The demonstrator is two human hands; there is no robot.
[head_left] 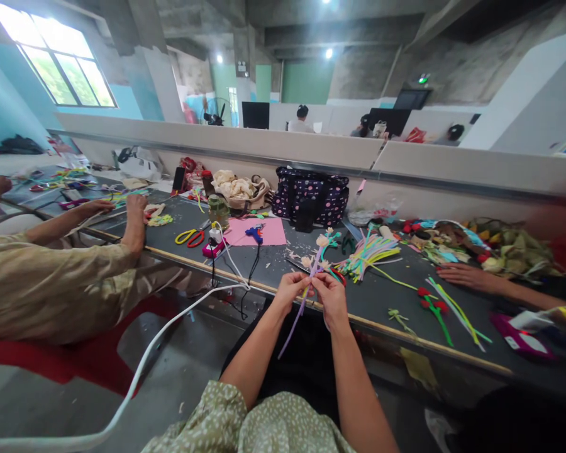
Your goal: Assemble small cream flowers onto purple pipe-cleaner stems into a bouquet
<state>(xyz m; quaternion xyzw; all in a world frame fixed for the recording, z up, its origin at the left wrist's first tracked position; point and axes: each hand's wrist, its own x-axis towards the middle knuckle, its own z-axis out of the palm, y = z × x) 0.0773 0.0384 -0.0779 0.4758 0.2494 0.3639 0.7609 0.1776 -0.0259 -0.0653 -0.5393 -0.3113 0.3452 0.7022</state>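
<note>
My left hand [291, 290] and my right hand [329, 296] meet at the table's front edge, both with closed fingers. Between them they pinch a pipe-cleaner flower [322, 241] with pale peach blooms and a lilac stem. A loose lilac end [290, 336] hangs down below my left hand. Some teal pipe cleaner shows beside the blooms. Just behind my right hand, red-handled scissors [339, 277] lie partly hidden. A bundle of coloured pipe cleaners [370, 255] rests to the right.
Left of my hands are a blue glue gun [255, 234] on a pink sheet [278, 231], a magenta power strip [214, 248] and scissors [193, 237]. A white cable [170, 324] crosses in front. Behind stands a patterned bag [332, 195]. Co-workers' arms [134, 223] reach in from both sides.
</note>
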